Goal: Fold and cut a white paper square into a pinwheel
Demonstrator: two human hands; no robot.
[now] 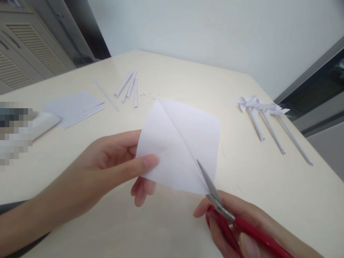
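Observation:
A square sheet of white paper [182, 143] with a diagonal crease is held up above the table. My left hand [120, 161] pinches its left edge, thumb on top and fingers underneath. My right hand [242, 218] grips red-handled scissors [217, 200] at the paper's lower right corner. One blade lies over the sheet, along the crease, while the other is mostly hidden beneath it. The blades are slightly apart around that corner.
Folded or stacked white paper [75, 107] lies at left, beside a white roll [45, 125] partly pixelated. Several rolled paper tubes [130, 84] and a thin paper stick [106, 94] are behind. Paper pinwheels [258, 105] on tubes rest near the right edge of the table [172, 222].

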